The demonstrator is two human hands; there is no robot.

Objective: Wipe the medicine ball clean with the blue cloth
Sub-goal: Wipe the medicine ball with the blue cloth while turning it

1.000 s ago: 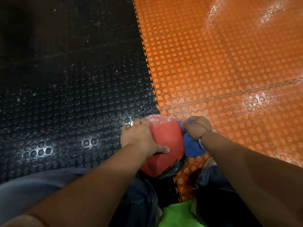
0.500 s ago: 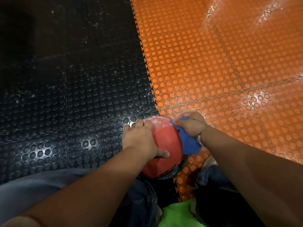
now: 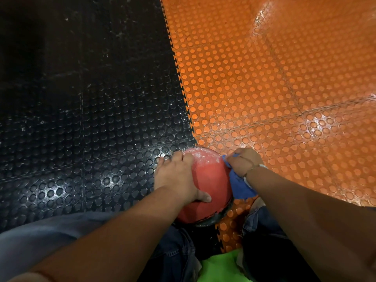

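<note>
A red medicine ball (image 3: 209, 180) with a black lower band sits on the studded floor between my knees. White dust covers its far top. My left hand (image 3: 175, 176) holds the ball's left side, fingers spread over it and thumb on the near face. My right hand (image 3: 243, 162) grips the blue cloth (image 3: 239, 186) and presses it against the ball's upper right side. Most of the cloth hangs down behind my wrist.
The floor is black studded rubber tile (image 3: 81, 119) on the left and orange studded tile (image 3: 274, 88) on the right, joined by a toothed seam. My legs in blue jeans (image 3: 179, 251) flank the ball, and a bright green garment (image 3: 219, 267) shows at the bottom.
My right hand with the cloth slid from the ball's right side toward its dusty top, then back slightly to the right. My left hand kept its hold.
</note>
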